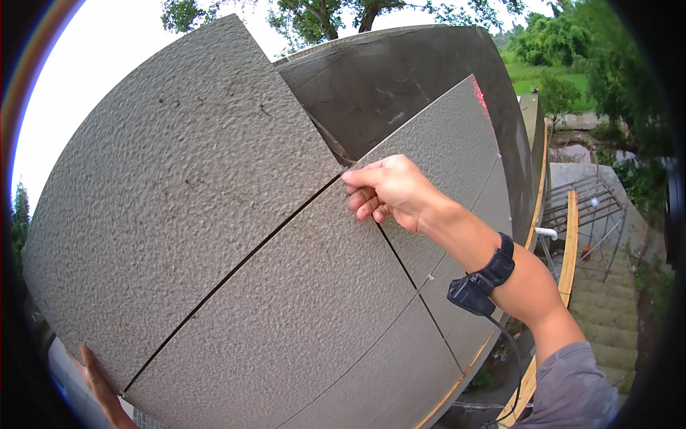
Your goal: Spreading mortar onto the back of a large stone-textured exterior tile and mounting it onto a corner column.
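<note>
A large grey rough-textured stone panel (193, 136) covers the upper left of the wall. Below it, across a narrow dark joint, lies another grey panel (271, 293). My right hand (391, 191) is at the upper panel's lower right corner, where the joints meet. Its thumb and index finger are pinched together, and whatever they hold is too small to make out. The other fingers curl under. At the lower left, my left hand (96, 379) rests against the upper panel's left edge, its visible fingers stretched out and partly hidden.
Bare dark grey wall (371, 86) shows behind the panels. A pointed grey panel (436, 136) with a red mark stands at right. Small white clips (431, 277) sit on some joints. Further right are a timber plank (569, 250), a metal frame (582, 207) and steps (604, 314) below.
</note>
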{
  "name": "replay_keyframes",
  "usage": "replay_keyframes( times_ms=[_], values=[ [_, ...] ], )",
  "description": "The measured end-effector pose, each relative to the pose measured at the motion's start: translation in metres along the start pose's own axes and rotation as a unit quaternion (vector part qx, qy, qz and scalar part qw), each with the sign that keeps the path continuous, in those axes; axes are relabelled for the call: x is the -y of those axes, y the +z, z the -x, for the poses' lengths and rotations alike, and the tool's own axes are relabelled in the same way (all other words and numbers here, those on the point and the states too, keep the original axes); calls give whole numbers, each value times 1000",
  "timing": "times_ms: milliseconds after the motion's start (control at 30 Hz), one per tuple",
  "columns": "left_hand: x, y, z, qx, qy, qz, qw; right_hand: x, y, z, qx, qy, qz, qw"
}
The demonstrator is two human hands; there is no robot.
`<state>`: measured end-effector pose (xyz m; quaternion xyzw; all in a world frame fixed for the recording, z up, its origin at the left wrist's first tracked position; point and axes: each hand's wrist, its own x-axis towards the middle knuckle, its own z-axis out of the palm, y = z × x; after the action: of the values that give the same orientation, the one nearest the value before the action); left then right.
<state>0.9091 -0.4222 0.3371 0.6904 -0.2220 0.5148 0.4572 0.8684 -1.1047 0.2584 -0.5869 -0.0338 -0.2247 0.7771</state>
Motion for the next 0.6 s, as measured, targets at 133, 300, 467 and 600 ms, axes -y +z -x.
replay_keyframes(
  times_ms=[133,300,467,600],
  values=[
    [0,3,2,0,13,0,1000,-2,1,-3,-5,12,-22,1000],
    [0,-5,0,1,-28,8,1000,-2,0,-5,-3,23,-40,999],
    [3,-10,1,10,-45,5,999,0,2,-3,-16,23,-38,999],
    [1,-11,1,4,-44,2,999,0,6,-1,-26,2,-18,999]
  ],
)
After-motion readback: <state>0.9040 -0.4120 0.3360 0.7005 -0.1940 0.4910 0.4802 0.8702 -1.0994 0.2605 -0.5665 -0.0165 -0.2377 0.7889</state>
